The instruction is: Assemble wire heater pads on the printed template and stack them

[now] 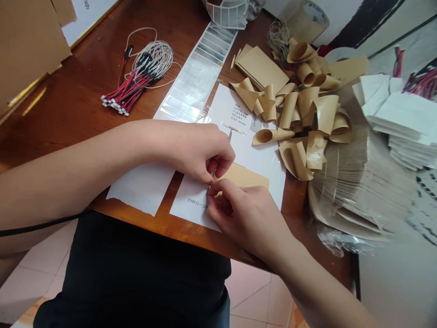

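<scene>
My left hand reaches in from the left, its thumb and index finger pinched together. Fingertip to fingertip with it, my right hand is also closed in a pinch. A thin dark line shows between the fingertips, too small to name. Under and behind the fingers lies a flat piece of brown paper, partly covered by my right hand. It rests on a white printed sheet whose lettering starts "DRS-2". Another white sheet lies below my left forearm.
Red and black wires with white connectors lie bundled at back left. A strip of silvery labels runs from a roll. Curled brown papers, a flat brown stack, clear tape and a plastic-wrapped stack crowd the right.
</scene>
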`<state>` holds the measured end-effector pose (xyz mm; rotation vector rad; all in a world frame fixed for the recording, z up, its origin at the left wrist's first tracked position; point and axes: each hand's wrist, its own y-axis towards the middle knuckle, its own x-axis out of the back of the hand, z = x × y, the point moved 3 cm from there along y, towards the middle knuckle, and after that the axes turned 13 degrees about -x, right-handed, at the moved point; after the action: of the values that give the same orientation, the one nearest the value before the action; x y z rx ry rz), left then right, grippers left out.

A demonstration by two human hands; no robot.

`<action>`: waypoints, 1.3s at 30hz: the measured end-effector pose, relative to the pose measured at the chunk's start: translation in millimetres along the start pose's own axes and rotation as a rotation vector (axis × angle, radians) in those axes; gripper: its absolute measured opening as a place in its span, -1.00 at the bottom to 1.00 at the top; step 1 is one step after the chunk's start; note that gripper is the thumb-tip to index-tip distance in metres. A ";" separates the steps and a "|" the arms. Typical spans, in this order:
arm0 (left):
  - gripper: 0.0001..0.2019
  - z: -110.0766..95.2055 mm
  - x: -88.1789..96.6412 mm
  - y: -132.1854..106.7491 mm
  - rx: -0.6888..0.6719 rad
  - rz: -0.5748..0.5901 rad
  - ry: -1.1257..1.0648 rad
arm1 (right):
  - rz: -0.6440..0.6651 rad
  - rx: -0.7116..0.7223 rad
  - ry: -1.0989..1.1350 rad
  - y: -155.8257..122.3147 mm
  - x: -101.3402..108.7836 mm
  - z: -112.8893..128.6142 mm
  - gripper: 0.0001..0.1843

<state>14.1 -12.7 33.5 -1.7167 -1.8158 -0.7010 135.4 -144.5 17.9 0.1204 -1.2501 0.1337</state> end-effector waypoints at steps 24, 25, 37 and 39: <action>-0.90 -0.1 0.5 0.3 0.010 0.009 -0.003 | -0.215 0.114 -0.322 -4.3 -2.6 11.3 -0.77; -0.90 0.1 0.5 0.3 0.012 0.010 -0.002 | -0.210 0.109 -0.322 -3.9 -3.4 10.8 -0.77; -0.88 0.7 0.9 -0.2 0.008 -0.007 0.020 | -0.164 0.052 -0.237 1.8 -2.2 1.7 -0.78; -0.88 0.5 1.3 -0.2 0.011 -0.012 0.019 | -0.145 0.042 -0.198 1.5 -1.0 1.2 -0.78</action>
<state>13.8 -11.4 34.0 -1.6880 -1.8158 -0.7090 133.8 -143.2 17.4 0.2654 -1.4315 0.0226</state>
